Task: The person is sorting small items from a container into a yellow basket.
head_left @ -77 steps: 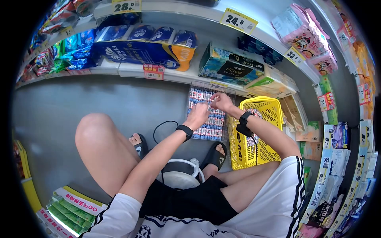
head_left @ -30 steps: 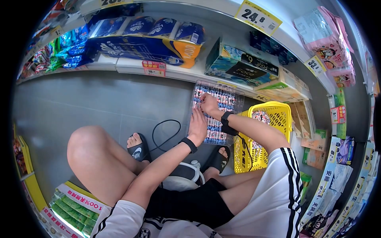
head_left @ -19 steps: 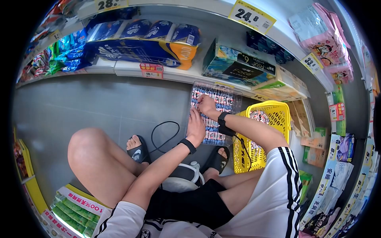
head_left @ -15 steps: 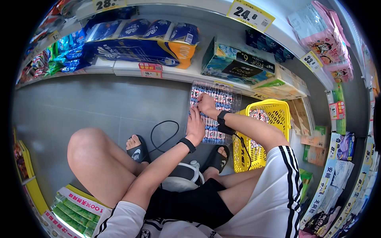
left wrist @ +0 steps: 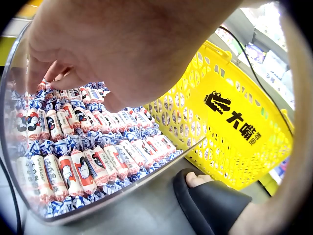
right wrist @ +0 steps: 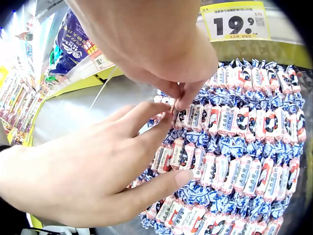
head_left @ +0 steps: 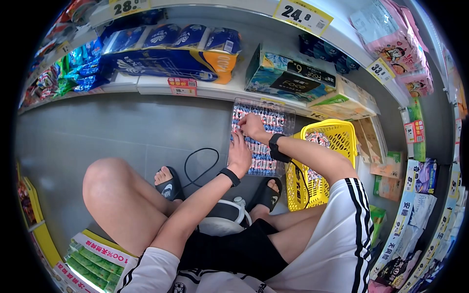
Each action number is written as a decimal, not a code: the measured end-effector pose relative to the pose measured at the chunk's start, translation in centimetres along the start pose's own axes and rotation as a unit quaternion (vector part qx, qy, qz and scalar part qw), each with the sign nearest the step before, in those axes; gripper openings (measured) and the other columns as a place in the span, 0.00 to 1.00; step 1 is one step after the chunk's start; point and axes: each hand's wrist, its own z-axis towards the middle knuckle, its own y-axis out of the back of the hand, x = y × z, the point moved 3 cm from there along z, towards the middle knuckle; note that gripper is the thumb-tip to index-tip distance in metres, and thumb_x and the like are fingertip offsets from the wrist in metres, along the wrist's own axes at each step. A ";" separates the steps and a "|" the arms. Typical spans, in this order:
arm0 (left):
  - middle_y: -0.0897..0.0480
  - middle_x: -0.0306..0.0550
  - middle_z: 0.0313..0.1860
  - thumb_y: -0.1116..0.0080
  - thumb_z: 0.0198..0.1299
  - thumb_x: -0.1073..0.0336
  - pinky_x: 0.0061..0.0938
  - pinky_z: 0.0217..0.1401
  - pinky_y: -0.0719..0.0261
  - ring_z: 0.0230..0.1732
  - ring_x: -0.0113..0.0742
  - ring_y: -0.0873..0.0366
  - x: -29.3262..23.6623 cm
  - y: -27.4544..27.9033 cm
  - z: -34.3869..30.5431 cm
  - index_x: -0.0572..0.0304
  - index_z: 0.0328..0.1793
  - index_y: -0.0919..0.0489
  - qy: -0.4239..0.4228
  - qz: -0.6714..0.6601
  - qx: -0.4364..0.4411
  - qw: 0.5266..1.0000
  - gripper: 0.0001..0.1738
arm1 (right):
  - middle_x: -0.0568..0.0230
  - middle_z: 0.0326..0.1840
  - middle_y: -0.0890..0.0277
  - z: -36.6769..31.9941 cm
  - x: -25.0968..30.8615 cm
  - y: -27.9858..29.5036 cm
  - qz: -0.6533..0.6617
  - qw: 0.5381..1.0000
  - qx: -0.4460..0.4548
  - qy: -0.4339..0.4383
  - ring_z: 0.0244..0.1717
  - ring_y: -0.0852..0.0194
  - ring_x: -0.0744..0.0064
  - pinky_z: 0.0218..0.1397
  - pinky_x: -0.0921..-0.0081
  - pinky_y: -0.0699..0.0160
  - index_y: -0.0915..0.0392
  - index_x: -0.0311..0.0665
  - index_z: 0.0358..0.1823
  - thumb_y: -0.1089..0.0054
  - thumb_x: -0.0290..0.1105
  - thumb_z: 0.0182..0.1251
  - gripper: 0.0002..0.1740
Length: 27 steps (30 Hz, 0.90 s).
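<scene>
The person's right hand (head_left: 253, 126) reaches across into the clear bin (left wrist: 117, 192), its fingers curled in and the tips brought together on what looks like one wrapped sweet at the left end of a row; the hand itself covers most of it. The left hand (head_left: 240, 152) comes in from below, fingers nearly straight, gripping nothing that I can make out. Its fingertips lie against the same spot and its thumb lies over the row beneath, probably to brace that sweet and the neighbours while the other hand sets it.

The sweets (right wrist: 244, 174) lie in the bin side by side, their blue-and-white twisted ends meeting between rows. I take that for deliberate packing: it saves room and faces the printed rabbits upward.

A yellow basket (left wrist: 266, 161) stands just beside the bin, on the person's right, with loose sweets (head_left: 318, 140) inside, handy to the right arm. The bin sits by the shelf (head_left: 207, 90), under a price tag (right wrist: 237, 22).
</scene>
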 end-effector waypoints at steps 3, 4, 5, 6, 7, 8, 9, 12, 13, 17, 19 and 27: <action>0.45 0.72 0.83 0.47 0.72 0.46 0.47 0.79 0.36 0.82 0.65 0.46 0.0 0.2 0.0 0.82 0.71 0.27 -0.011 0.004 0.021 1.000 0.40 | 0.44 0.40 0.11 0.1 -0.2 -0.1 -0.010 1.000 -0.010 0.024 0.43 0.10 0.49 0.53 0.63 0.12 0.08 0.34 0.38 0.33 0.21 0.52 0.11; 0.45 0.72 0.83 0.47 0.72 0.46 0.47 0.79 0.36 0.82 0.65 0.46 -0.1 0.1 0.0 0.82 0.71 0.27 -0.011 0.004 0.020 1.000 0.40 | 0.44 0.40 0.11 0.2 -0.4 -0.2 -0.010 1.000 -0.011 0.024 0.43 0.10 0.49 0.53 0.63 0.12 0.08 0.34 0.38 0.33 0.21 0.52 0.11; 0.45 0.72 0.83 0.46 0.72 0.45 0.47 0.79 0.36 0.82 0.65 0.46 0.0 0.1 0.0 0.82 0.71 0.27 -0.004 0.002 0.004 1.000 0.40 | 0.45 0.37 0.11 0.3 -0.6 -0.3 -0.015 0.999 -0.009 0.031 0.37 0.10 0.54 0.46 0.64 0.12 0.09 0.33 0.41 0.33 0.21 0.54 0.12; 0.45 0.72 0.83 0.46 0.71 0.45 0.47 0.78 0.35 0.81 0.65 0.46 0.0 0.0 0.0 0.82 0.72 0.28 0.003 0.000 -0.012 1.000 0.41 | 0.47 0.35 0.11 0.3 -0.6 -0.4 -0.019 0.999 -0.006 0.037 0.31 0.09 0.58 0.39 0.66 0.11 0.09 0.32 0.43 0.33 0.21 0.55 0.13; 0.45 0.72 0.83 0.46 0.71 0.45 0.47 0.78 0.35 0.81 0.65 0.46 0.0 -0.2 0.0 0.82 0.72 0.28 0.004 0.000 -0.013 1.000 0.41 | 0.47 0.35 0.11 0.4 -0.7 -0.5 -0.019 0.999 -0.006 0.038 0.31 0.09 0.58 0.39 0.66 0.11 0.09 0.32 0.43 0.33 0.21 0.55 0.13; 0.45 0.72 0.83 0.45 0.71 0.45 0.47 0.78 0.35 0.81 0.65 0.46 -0.1 -0.3 0.0 0.82 0.73 0.29 0.005 -0.001 -0.017 1.000 0.42 | 0.47 0.35 0.10 0.4 -0.7 -0.5 -0.021 0.999 -0.007 0.038 0.32 0.09 0.59 0.39 0.66 0.11 0.09 0.32 0.43 0.33 0.21 0.55 0.14; 0.45 0.72 0.82 0.44 0.70 0.44 0.47 0.78 0.35 0.81 0.65 0.45 -0.1 -0.2 0.0 0.83 0.74 0.31 0.007 -0.002 -0.021 1.000 0.43 | 0.47 0.35 0.10 0.3 -0.6 -0.3 -0.024 0.999 -0.008 0.038 0.32 0.09 0.59 0.39 0.66 0.11 0.09 0.32 0.44 0.33 0.21 0.55 0.14; 0.45 0.72 0.82 0.43 0.70 0.45 0.47 0.77 0.33 0.81 0.66 0.45 -0.1 -0.2 -0.2 0.82 0.77 0.36 0.006 -0.003 -0.023 1.000 0.46 | 0.47 0.36 0.10 0.0 -0.2 0.0 -0.024 0.999 -0.008 0.046 0.32 0.09 0.59 0.39 0.66 0.11 0.09 0.32 0.43 0.34 0.21 0.55 0.13; 0.45 0.72 0.82 0.43 0.70 0.45 0.47 0.77 0.33 0.81 0.66 0.45 -0.2 -0.2 -0.2 0.82 0.77 0.36 0.005 -0.003 -0.023 1.000 0.46 | 0.47 0.36 0.10 -0.1 -0.1 0.0 -0.024 0.999 -0.008 0.046 0.32 0.09 0.59 0.39 0.66 0.11 0.09 0.32 0.43 0.34 0.21 0.55 0.13; 0.45 0.72 0.82 0.42 0.69 0.46 0.47 0.77 0.32 0.81 0.68 0.45 -0.2 0.0 -0.3 0.82 0.79 0.40 0.008 -0.016 -0.031 0.999 0.47 | 0.47 0.37 0.10 -0.2 -0.4 0.3 -0.008 0.999 0.001 0.035 0.34 0.09 0.58 0.41 0.66 0.11 0.09 0.32 0.42 0.35 0.21 0.55 0.13; 0.45 0.72 0.82 0.42 0.69 0.46 0.48 0.77 0.33 0.81 0.68 0.45 -0.2 -0.1 -0.4 0.81 0.79 0.40 0.005 -0.022 -0.032 0.999 0.47 | 0.47 0.38 0.10 -0.5 -0.2 0.6 -0.009 0.999 0.000 0.037 0.36 0.09 0.57 0.43 0.65 0.11 0.09 0.33 0.41 0.35 0.21 0.55 0.13; 0.40 0.70 0.80 0.42 0.68 0.46 0.51 0.73 0.30 0.79 0.67 0.42 -0.5 1.1 -1.1 0.79 0.75 0.33 -0.015 -0.009 -0.052 0.998 0.43 | 0.49 0.37 0.10 -1.9 0.0 2.1 -0.047 0.998 0.020 0.038 0.41 0.09 0.56 0.50 0.64 0.13 0.07 0.39 0.39 0.37 0.23 0.54 0.13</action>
